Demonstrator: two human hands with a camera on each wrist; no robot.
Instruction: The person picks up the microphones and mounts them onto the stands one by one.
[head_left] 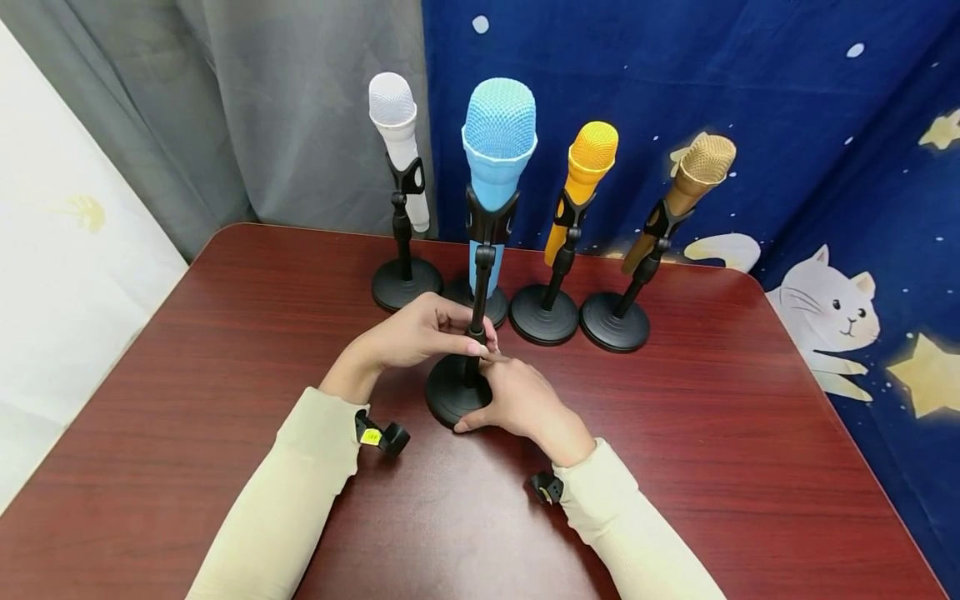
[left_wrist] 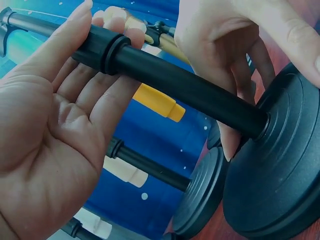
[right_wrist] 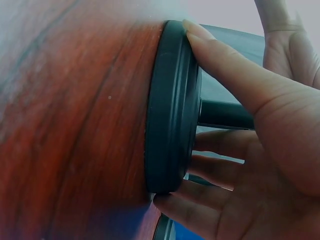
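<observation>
A light blue microphone (head_left: 501, 125) leans in the clip of a black desk stand (head_left: 450, 390) in the middle of the table. My left hand (head_left: 408, 335) holds the stand's pole at its ribbed collar (left_wrist: 97, 49), thumb on one side and fingers on the other. Lower down, my right hand (head_left: 527, 402) grips the round base (right_wrist: 172, 115). Its thumb presses the near rim, and the fingers reach round the far side. In the right wrist view the base sits against the wooden tabletop.
Behind stand a white microphone (head_left: 393, 104), a yellow microphone (head_left: 592, 154) and a gold microphone (head_left: 705, 162), each on a black stand. Another round base (head_left: 497, 310) shows partly behind the held stand. Grey and blue curtains (head_left: 675, 58) hang past the table's (head_left: 225, 333) back edge.
</observation>
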